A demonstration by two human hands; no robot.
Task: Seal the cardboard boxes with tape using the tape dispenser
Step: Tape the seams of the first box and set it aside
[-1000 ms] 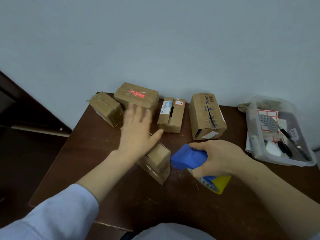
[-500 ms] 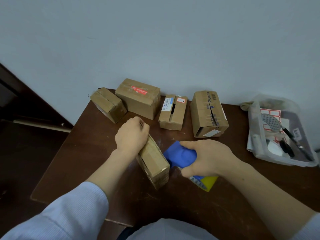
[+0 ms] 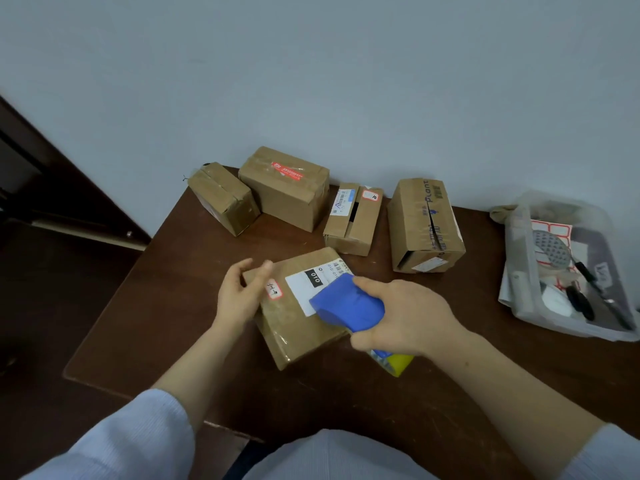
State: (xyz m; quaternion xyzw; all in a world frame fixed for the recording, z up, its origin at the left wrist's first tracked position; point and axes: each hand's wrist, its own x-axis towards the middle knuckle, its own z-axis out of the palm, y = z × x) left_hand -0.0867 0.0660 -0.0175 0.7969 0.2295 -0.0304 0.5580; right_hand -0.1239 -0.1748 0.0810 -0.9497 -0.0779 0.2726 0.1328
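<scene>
Clear bin [image 3: 512, 261] holding sticker sheets [image 3: 551, 229], perforated disc [image 3: 553, 250], black-handled tools [image 3: 581, 302], right hand [image 3: 410, 318] with fingers curled round blue tape dispenser [image 3: 348, 306] over labelled box [image 3: 292, 327], left hand [image 3: 239, 296] with fingers loosely spread

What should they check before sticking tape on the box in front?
1. The front box lies flat on the table: ok.
2. The right hand grips the tape dispenser: ok.
3. The tape dispenser is above the front box's right side: ok.
4. The left hand steadies the front box: cannot tell, it is blurred at the left edge.
5. Tape end ready to stick: cannot tell, hidden under the right hand.
</scene>
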